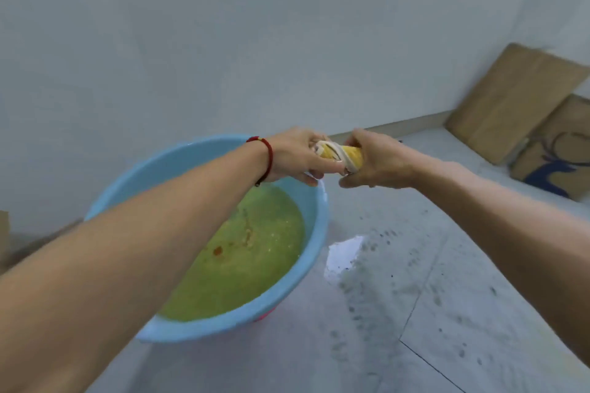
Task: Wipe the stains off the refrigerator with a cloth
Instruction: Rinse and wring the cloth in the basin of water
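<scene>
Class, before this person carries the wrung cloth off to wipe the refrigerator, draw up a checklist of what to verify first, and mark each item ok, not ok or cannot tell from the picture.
1. Both hands grip the cloth: ok; left hand and right hand hold its twisted ends.
2. Cloth over the basin so drips fall in: not ok; it sits at the far rim, partly beyond.
3. Floor dry: not ok; puddle and splashes beside the basin.
4. Rinse water clean: not ok; murky yellow-green with orange specks.
5. Cloth wrung enough: cannot tell.
6. Refrigerator within reach: cannot tell; not in view.
</scene>
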Demonstrator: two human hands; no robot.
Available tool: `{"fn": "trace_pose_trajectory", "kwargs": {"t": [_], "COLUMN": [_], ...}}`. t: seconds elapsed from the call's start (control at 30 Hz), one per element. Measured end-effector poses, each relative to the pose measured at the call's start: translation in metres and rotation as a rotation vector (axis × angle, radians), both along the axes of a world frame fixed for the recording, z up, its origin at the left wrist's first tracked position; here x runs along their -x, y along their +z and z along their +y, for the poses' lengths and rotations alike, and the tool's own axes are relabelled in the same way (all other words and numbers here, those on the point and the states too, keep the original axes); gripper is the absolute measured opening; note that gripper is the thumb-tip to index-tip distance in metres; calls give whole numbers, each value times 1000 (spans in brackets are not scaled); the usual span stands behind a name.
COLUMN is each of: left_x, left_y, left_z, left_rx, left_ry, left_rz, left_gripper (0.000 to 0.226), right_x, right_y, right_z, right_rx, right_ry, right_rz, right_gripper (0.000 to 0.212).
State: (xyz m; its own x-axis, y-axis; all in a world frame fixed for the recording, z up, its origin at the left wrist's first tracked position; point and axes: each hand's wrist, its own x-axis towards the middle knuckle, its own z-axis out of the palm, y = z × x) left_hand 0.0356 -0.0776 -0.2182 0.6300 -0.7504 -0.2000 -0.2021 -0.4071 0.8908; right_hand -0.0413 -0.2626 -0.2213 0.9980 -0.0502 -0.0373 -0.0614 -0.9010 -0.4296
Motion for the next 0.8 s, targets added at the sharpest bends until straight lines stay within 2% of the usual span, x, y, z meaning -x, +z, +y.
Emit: {"fn": "trace_pose_trajectory", "kwargs": {"t": [0.03, 0.1, 0.17, 0.23, 0.4, 0.47, 0.6, 0.7, 0.8], "left_x": [5, 22, 41, 63, 74, 87, 132, 169, 200], "left_y": [2, 4, 6, 9, 1, -7, -19, -6, 20], "left_z": [-24, -85, -127, -155, -175, -184, -211, -243, -274], "left_rx": [70, 186, 247, 296, 365, 363, 376, 405, 406], "left_ry": [-40, -119, -132, -125, -16, 1, 38, 59, 14], "left_rz": [44, 114, 94, 37, -44, -41, 93, 265, 276], "left_gripper": [24, 39, 56, 63, 55, 42, 22, 30, 40], "right_x": [16, 63, 102, 135, 153, 164, 202, 236, 270], "right_y": [7, 18, 18, 11, -27, -33, -22, -2, 16], "right_z": [-22, -68, -98, -116, -118, -126, -161, -200, -239], "right_rx": [-24, -164, -417, -659, -1270, -1266, -1026, -849, -709], "right_ry": [-63, -180, -263, -330, -445, -560, -634, -616, -582], "right_rz": [49, 121, 123, 99, -176, -267, -382, -503, -518], "right_gripper": [53, 50, 40, 36, 33, 28, 26, 24, 19]}}
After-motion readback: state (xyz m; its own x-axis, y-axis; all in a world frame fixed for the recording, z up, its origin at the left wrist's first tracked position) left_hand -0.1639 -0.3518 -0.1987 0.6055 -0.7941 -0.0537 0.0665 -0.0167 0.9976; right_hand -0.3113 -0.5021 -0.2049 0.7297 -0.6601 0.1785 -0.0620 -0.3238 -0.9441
